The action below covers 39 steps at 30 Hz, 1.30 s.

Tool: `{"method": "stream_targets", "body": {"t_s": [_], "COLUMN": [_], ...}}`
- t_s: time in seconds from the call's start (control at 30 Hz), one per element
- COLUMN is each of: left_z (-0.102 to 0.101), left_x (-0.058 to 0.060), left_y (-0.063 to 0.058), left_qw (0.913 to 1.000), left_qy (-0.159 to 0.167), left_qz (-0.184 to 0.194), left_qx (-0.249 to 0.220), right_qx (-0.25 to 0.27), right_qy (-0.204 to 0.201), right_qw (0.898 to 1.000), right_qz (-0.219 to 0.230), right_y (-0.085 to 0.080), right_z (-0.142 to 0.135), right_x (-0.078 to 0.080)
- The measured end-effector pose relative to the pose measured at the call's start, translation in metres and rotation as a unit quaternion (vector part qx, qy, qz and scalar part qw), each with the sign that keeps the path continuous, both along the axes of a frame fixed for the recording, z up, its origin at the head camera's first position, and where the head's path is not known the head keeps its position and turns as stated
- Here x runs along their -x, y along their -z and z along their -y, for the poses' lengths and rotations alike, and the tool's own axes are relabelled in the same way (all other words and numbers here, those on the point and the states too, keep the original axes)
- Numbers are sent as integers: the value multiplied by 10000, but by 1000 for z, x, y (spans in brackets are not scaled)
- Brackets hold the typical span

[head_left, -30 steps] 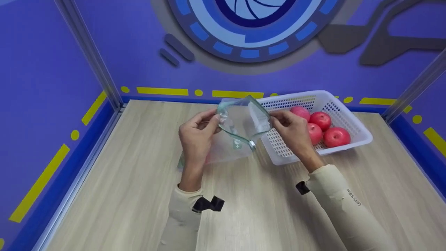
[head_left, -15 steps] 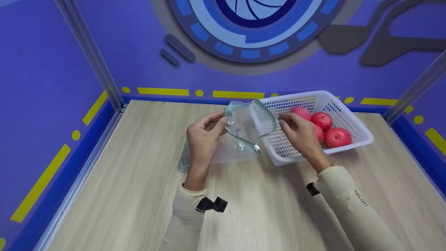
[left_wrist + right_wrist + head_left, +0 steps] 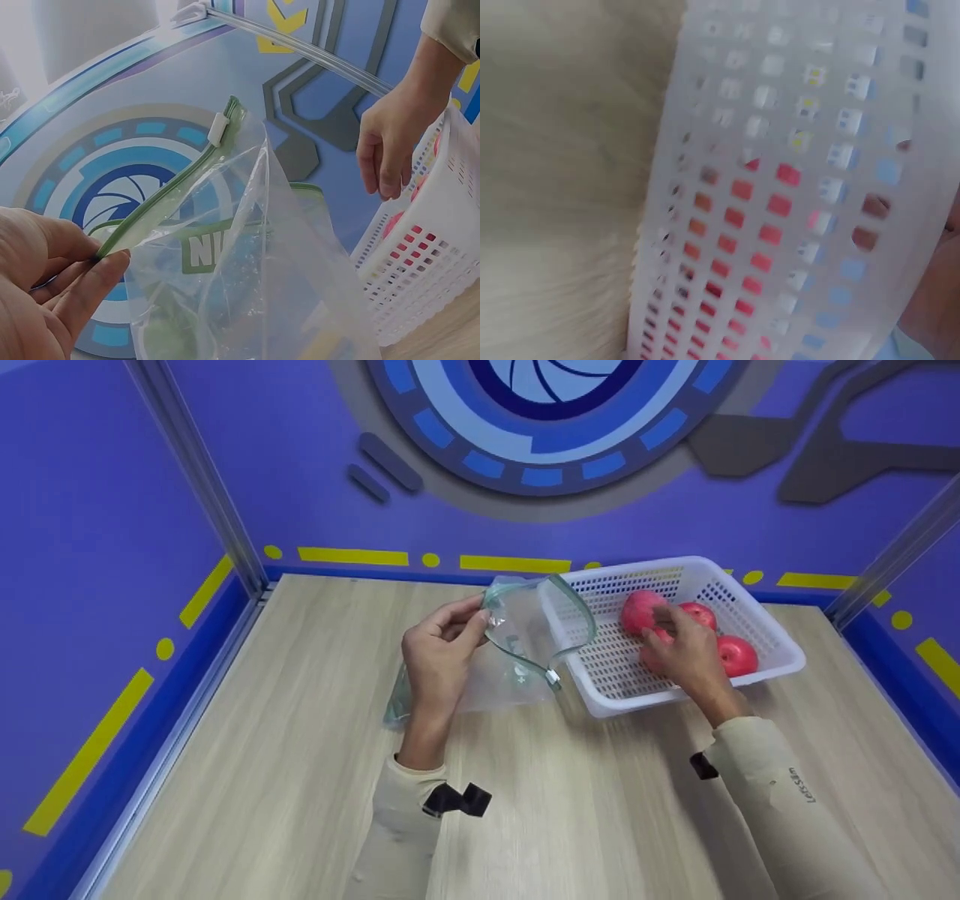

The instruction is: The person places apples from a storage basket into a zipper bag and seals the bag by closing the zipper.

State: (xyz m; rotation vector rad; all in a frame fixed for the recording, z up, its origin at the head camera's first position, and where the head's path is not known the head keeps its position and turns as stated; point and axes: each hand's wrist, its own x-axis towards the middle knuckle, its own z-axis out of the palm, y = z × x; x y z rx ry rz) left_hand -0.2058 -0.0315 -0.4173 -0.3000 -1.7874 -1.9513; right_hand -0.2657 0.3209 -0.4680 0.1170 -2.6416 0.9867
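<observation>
"News, going left to right?"

"My left grip [image 3: 441, 656] stays on the bag [image 3: 510, 682], whose mouth keeps its gape with no help from the other side. My right grip [image 3: 691, 651] has gone from beside that mouth to the white basket [image 3: 630, 704], over the red fruits [image 3: 739, 656]."

"Meaning what for the work?"

"I'd judge the mouth now needs only one hand to mind it, and attention has passed to the fruit. Four lie in the basket; I see none in the bag."

"How does each grip stand?"

"Left: thumb and fingers together, pinching the bag's green-edged lip. The white slider [image 3: 553, 678] hangs off to the right of them, untouched. Right: thumb and fingers a little apart, loosely bent downward, with nothing held that I can see."

"Touching any fruit, though?"

"I can't tell. From the head, my fingers overlap the fruits at the left of the cluster; from the left wrist, they hang just above them. My right wrist view is mostly basket wall."

"And the bag's lower end?"

"Low over the bench [image 3: 525, 810]; whether it rests there, I can't say."
</observation>
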Motion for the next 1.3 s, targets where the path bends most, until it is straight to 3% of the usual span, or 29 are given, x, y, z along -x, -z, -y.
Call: {"method": "stream_targets", "body": {"t_s": [0.17,0.47,0.9,1.3], "left_z": [0,0,1,-2], "left_x": [0,1,0,-1], "left_y": [0,-1,-1,1], "left_qw": [10000,10000,10000,10000], "left_qy": [-29,-25,-62,-76], "left_qz": [-26,-41,8,2], "left_qx": [-47,-44,-55,17], "right_qx": [-150,-343,-255,-857], "right_qy": [25,269,384,2], "right_qw": [9999,9975,9820,9831], "right_qz": [18,562,1831,1617], "right_y": [4,3,3,6], "right_z": [-11,-30,-35,-38], "right_x": [-1,-5,4,7]}}
